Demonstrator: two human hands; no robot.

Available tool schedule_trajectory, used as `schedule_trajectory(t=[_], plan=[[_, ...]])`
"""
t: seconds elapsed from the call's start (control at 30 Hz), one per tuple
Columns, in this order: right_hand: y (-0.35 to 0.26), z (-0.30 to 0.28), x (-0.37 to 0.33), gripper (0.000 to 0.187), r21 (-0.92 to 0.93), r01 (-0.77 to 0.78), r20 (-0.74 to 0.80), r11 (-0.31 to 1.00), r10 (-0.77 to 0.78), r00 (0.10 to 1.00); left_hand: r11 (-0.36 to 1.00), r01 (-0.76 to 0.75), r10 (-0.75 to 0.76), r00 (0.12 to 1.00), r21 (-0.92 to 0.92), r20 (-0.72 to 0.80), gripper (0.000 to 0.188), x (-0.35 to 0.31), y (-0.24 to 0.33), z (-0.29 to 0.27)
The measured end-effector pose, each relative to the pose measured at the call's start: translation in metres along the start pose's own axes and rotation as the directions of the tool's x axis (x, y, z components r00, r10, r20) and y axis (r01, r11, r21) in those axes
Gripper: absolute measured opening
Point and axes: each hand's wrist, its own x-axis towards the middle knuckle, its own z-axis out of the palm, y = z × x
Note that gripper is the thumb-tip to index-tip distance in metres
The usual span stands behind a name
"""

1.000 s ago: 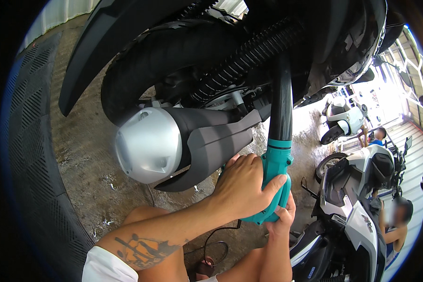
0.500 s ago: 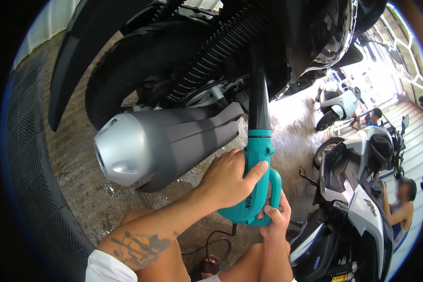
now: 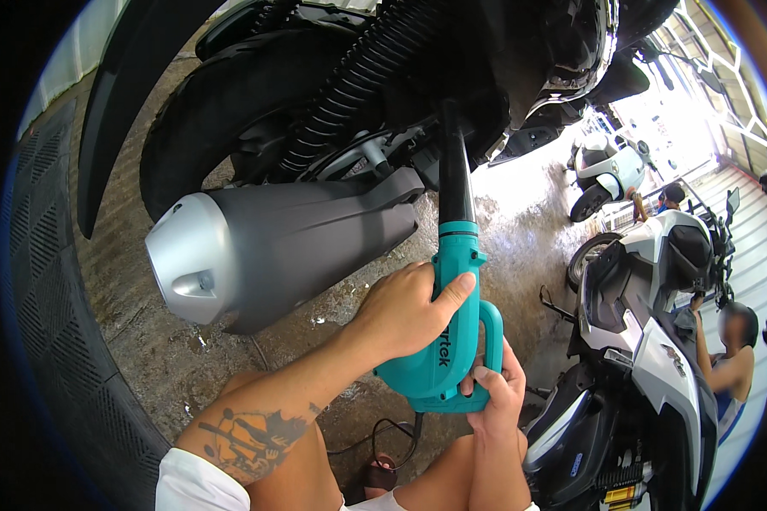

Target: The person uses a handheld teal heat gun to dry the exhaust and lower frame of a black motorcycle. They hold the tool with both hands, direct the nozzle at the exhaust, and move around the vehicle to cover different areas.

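Teal blower point(image 3: 462, 336), held just beside the grey muffler point(image 3: 302, 234), black nozzle point(image 3: 456, 183) pointing toward the motorcycle's dark bodywork point(image 3: 486, 64)! The left hand point(image 3: 403, 308) clasps the casing point(image 3: 418, 375); the right hand point(image 3: 497, 392) wraps its loop handle point(image 3: 493, 328)!

Blower point(image 3: 466, 336) in ctr — muffler point(image 3: 285, 243) to its L, w/ wheel point(image 3: 175, 149) beyond — scooter point(image 3: 660, 375) R.

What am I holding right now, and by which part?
A teal blower: your left hand grips its body behind the black nozzle, and your right hand holds the lower end of its loop handle.
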Motion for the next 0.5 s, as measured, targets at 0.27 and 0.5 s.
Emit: schedule_trajectory(t=[0.27,0.5], plan=[[-0.027,0.016,-0.006,0.079,0.084,0.057,0.089,0.995,-0.065,0.994,0.979,0.163,-0.147,0.981,-0.122,0.127,0.077,0.012,0.015,-0.028],[-0.089,0.053,-0.010,0.114,0.137,0.258,0.260,0.956,-0.286,0.922,0.886,0.266,-0.235,0.964,-0.381,0.125,0.083,0.020,0.057,-0.055]])
